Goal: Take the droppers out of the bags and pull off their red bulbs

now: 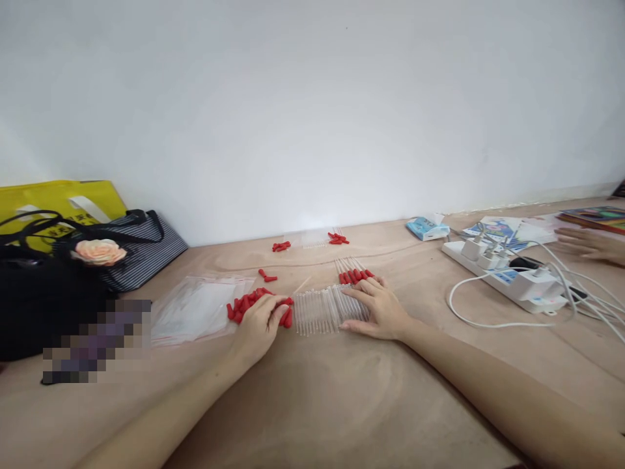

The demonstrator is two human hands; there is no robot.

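Note:
Over a pile of red rubber dropper bulbs (243, 302) is my left hand (261, 322), its thumb and forefinger pinched at a red bulb. A row of clear glass dropper tubes (312, 314) lies side by side just right of it. My right hand (375, 309) rests on the right end of that row with its fingers spread. Several tubes with red bulbs fitted (355, 275) lie behind my right hand, which partly covers them. Two loose bulbs (266, 276) lie behind the pile.
Clear zip bags (198, 309) lie left of the bulbs. Farther left are a striped bag (141, 251) and a yellow bag (63, 195). A tissue pack (427, 228) and a power strip (502, 277) with cables stand right. Another person's hand (590, 245) is at the far right.

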